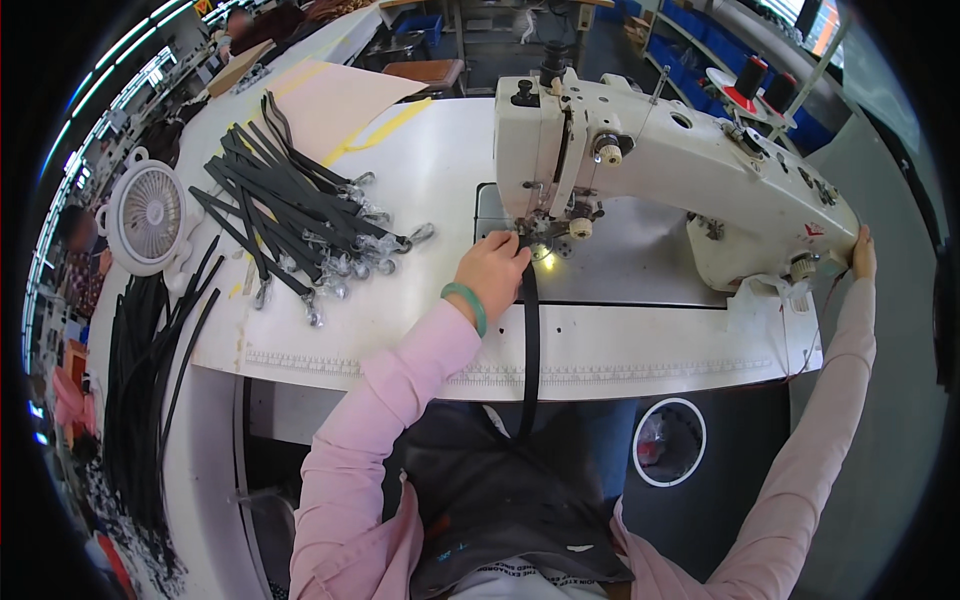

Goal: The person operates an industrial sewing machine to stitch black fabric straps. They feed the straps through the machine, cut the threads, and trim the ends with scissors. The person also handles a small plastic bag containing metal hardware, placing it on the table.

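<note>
A white sewing machine [650,140] stands on the table, its small lamp lit beside the needle. My left hand [492,272], with a green bangle at the wrist, pinches a black strap [531,340] just under the machine's head. From there the strap runs down over the table's front edge toward my lap. My right hand [864,254] reaches far right to the end of the machine, around the handwheel side; its fingers are mostly hidden behind the housing. Left of the machine lies a pile of black straps [285,200] with shiny, clear-wrapped metal ends.
Long black straps [140,390] hang over the table's left side, below a small white fan [148,215]. Pale cardboard [340,100] with yellow tape lies at the back. Thread spools [752,78] stand behind the machine. A white-rimmed bin [703,440] sits under the table.
</note>
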`<action>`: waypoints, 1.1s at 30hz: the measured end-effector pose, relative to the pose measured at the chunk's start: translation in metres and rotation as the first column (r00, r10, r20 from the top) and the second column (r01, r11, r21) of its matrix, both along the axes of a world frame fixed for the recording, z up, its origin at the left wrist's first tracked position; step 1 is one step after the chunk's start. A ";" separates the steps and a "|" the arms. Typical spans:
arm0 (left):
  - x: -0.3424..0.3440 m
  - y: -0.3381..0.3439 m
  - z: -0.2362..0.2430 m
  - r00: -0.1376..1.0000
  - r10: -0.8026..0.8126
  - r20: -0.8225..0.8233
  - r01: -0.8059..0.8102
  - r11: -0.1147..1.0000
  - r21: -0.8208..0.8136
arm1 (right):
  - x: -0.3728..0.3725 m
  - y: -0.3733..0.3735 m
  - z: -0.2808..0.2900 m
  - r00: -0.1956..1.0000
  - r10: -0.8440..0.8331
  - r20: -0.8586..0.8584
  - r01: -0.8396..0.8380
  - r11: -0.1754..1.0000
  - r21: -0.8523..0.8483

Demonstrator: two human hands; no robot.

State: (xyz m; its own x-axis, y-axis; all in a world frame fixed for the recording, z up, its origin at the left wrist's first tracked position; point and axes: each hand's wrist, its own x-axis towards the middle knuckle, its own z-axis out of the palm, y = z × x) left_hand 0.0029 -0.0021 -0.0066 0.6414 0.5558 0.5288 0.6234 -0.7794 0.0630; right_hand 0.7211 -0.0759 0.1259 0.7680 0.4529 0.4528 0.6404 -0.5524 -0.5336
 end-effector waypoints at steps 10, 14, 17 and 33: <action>0.001 0.003 -0.002 1.000 0.005 -0.012 -0.005 1.000 -0.013 | -0.008 -0.011 0.015 0.970 0.156 0.188 -0.155 0.988 -0.019; -0.003 -0.002 0.005 0.995 0.038 -0.087 -0.036 0.999 0.019 | -0.037 -0.012 -0.040 0.974 0.128 -0.190 -0.079 0.966 0.246; 0.005 -0.003 0.007 0.982 0.033 -0.185 -0.014 0.994 0.107 | -0.049 -0.017 -0.073 0.967 0.203 -0.151 -0.077 0.804 0.590; 0.002 -0.002 0.008 0.990 0.065 -0.126 -0.053 0.994 0.097 | -0.054 -0.017 -0.033 0.985 0.136 -0.108 -0.096 0.944 0.316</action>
State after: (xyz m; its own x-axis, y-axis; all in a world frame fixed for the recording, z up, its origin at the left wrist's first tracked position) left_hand 0.0054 -0.0042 0.0012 0.6750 0.5467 0.4954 0.6666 -0.7398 -0.0917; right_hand 0.6673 -0.0928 0.0934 0.7786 0.3955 0.4873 0.6064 -0.2739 -0.7465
